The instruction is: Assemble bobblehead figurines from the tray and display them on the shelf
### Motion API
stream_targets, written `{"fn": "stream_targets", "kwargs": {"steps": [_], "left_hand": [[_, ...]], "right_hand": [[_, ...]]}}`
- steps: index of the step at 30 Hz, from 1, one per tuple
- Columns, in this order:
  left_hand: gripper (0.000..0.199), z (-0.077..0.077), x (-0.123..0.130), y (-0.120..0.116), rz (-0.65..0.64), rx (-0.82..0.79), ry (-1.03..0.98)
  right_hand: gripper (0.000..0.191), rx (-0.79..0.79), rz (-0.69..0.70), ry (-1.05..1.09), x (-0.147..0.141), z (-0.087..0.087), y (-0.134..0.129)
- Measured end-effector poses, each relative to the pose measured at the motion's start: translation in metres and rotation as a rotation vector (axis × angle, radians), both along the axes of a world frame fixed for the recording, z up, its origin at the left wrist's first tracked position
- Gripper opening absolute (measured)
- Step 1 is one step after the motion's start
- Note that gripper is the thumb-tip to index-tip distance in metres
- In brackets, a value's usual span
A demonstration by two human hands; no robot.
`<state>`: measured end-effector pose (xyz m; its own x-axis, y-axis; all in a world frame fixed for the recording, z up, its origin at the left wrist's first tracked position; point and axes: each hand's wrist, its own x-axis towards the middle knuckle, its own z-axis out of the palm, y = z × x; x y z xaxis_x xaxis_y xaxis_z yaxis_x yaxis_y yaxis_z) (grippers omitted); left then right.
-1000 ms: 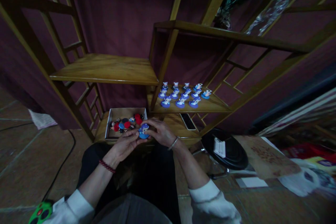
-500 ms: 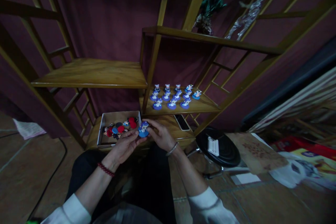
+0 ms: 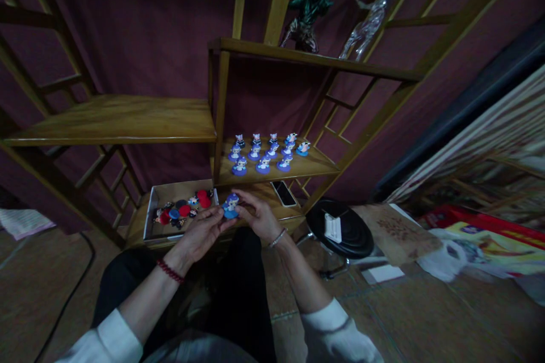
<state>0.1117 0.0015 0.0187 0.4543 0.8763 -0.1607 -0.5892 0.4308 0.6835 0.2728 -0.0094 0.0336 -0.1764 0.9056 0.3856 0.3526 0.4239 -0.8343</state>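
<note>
Between my two hands is a small purple-haired figurine (image 3: 230, 206) on a blue base, held upright in front of the lower shelf. My left hand (image 3: 206, 233) grips its base from the left, fingers closed. From the right, the fingers of my right hand (image 3: 258, 217) close on its side. Just left of it, an open white box (image 3: 152, 211) holds several red, blue and black figurines (image 3: 181, 211). On the shelf board (image 3: 309, 165) above, several similar figurines (image 3: 263, 164) stand in rows, mostly with purple bases.
A phone (image 3: 283, 193) lies on the lower shelf, right of my hands. A black round stool (image 3: 355, 231) with a white object (image 3: 332, 228) on it stands to the right. Sculptures (image 3: 309, 14) occupy the upper shelf. Bags and a red box (image 3: 451, 216) lie far right; a cable (image 3: 76, 289) crosses the floor at left.
The view has swung slightly to the right, so the shelves appear shifted left. Both hands still hold the figurine, which looks slightly turned.
</note>
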Motion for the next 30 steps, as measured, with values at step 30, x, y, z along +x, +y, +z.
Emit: {"fn": "stream_targets", "kwargs": {"steps": [30], "left_hand": [[0.012,0.032,0.105,0.002,-0.110,0.116,0.101]], "right_hand": [[0.033,0.064,-0.277,-0.009,0.092,0.021,-0.015]]}}
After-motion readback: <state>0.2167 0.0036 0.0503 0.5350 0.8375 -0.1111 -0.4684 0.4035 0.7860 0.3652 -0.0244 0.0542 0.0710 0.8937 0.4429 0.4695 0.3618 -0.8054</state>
